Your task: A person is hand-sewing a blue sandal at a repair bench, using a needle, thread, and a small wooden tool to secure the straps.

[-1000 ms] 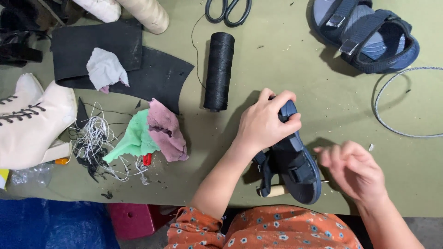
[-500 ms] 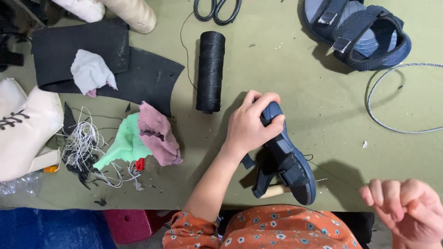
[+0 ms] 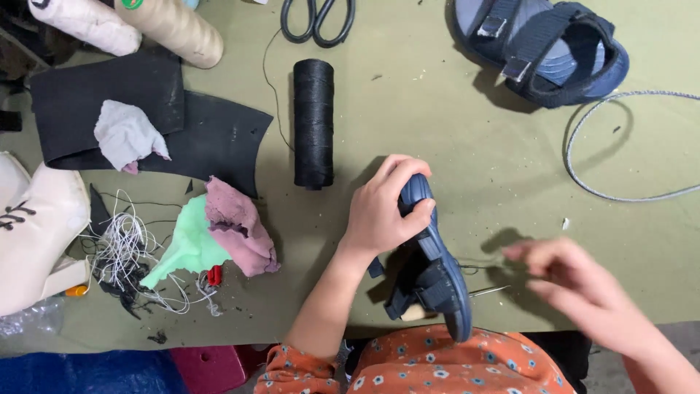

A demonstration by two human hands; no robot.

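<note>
My left hand (image 3: 383, 211) grips the toe end of a navy blue strapped sandal (image 3: 434, 281), holding it on edge at the near side of the olive table (image 3: 452, 146). A wooden handle end (image 3: 413, 313) pokes out under the sandal. My right hand (image 3: 576, 288) is blurred to the right of the sandal, fingers pinched together. A thin dark thread (image 3: 481, 266) runs from the sandal to those fingertips, and a thin metal needle (image 3: 490, 291) lies just below it.
A black thread spool (image 3: 313, 124) lies just behind my left hand, scissors (image 3: 317, 18) beyond it. A second navy sandal (image 3: 543, 47) and a grey cord loop (image 3: 627, 146) are at the back right. Black rubber sheets (image 3: 211, 135), rags (image 3: 219, 233), tangled white threads (image 3: 124, 255) and a white boot (image 3: 36, 233) crowd the left.
My right hand swung out low to the right, away from the sandal, and has now come back up beside it. My left hand kept its grip on the sandal's toe.
</note>
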